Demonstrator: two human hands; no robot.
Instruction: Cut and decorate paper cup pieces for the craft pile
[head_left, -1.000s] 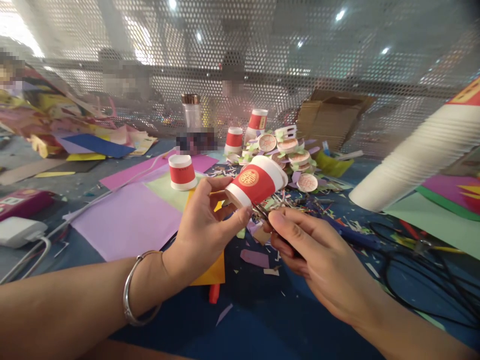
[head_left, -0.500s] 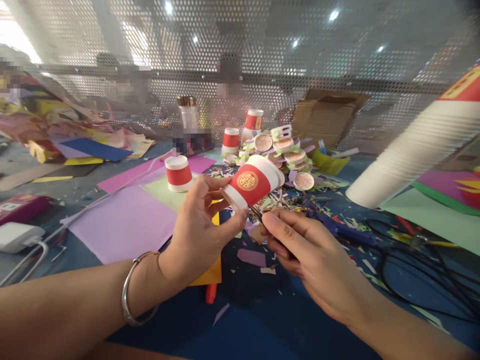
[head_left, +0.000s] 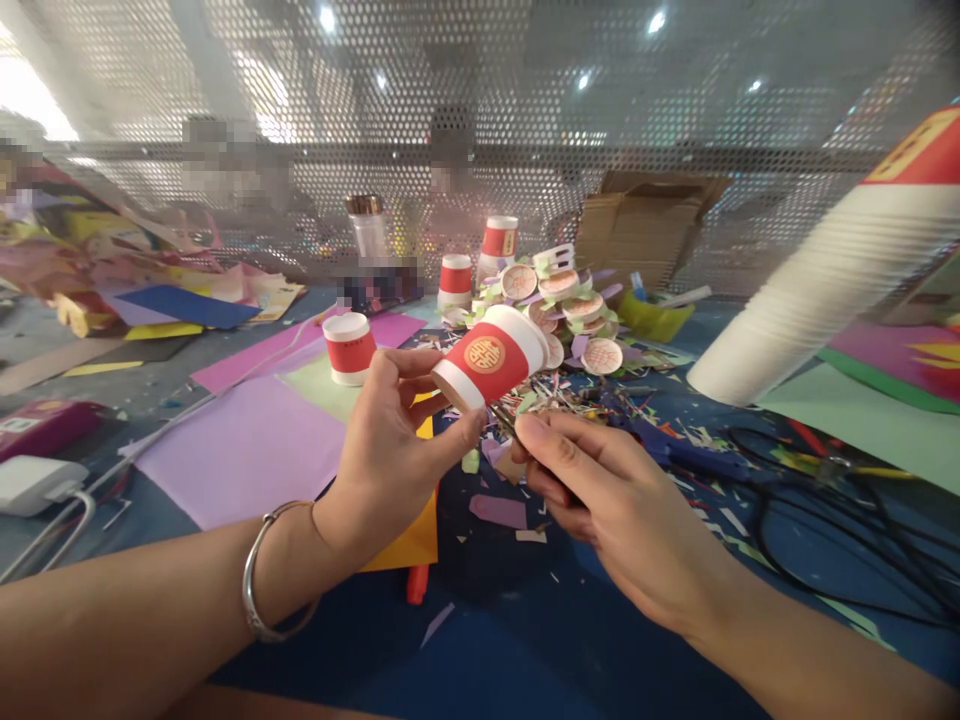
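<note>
My left hand (head_left: pixel 390 440) grips a small red and white paper cup (head_left: pixel 491 358) by its base, tilted with its mouth pointing up and to the right. A gold emblem shows on the cup's red band. My right hand (head_left: pixel 600 495) is closed just below the cup on a thin dark tool, probably small scissors (head_left: pixel 514 428), whose tip reaches the cup's bottom edge. A silver bangle (head_left: pixel 259 580) sits on my left wrist.
Upside-down red cups (head_left: pixel 349 347) stand on coloured paper sheets (head_left: pixel 247 450). A pile of cut cup pieces (head_left: pixel 570 310) lies behind. A long stack of white cups (head_left: pixel 825 290) leans at right. Black cables (head_left: pixel 825 520), a white charger (head_left: pixel 37 480), a cardboard box (head_left: pixel 645 220) and a perforated metal screen (head_left: pixel 480 120).
Both hands and the cup have shifted slightly left and up in view as the head camera moved. The grip on cup and tool is the same.
</note>
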